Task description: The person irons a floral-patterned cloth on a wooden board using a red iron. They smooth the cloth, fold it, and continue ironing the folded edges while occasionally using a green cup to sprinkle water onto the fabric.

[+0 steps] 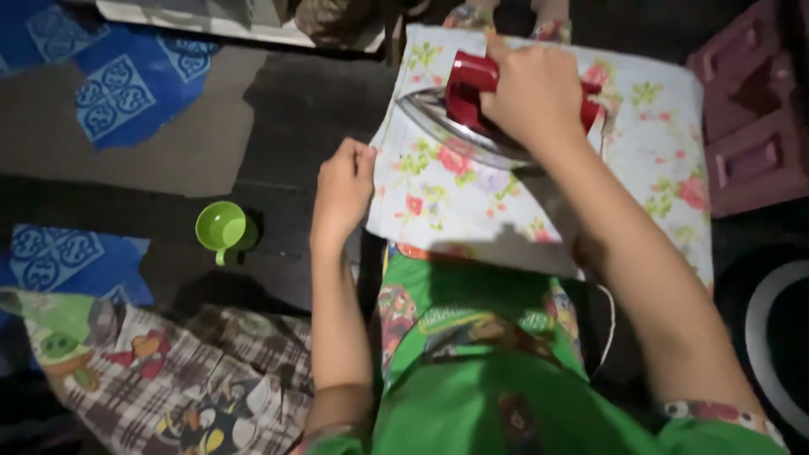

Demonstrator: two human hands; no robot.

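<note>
From the head camera, the right hand (533,88) is gripping the red handle of an iron (472,118), fingers wrapped tight around it. The iron is sitting on a white floral cloth (472,198), its long axis running diagonally and its tip pointing up-left, beyond the left hand (343,190). That hand is pinching the cloth's near-left edge, fingers curled narrow, just apart from the iron. The cloth is covering a low padded surface. A green cup (222,227) is standing on the dark floor to the left, near blue patterned mats (114,97).
</note>
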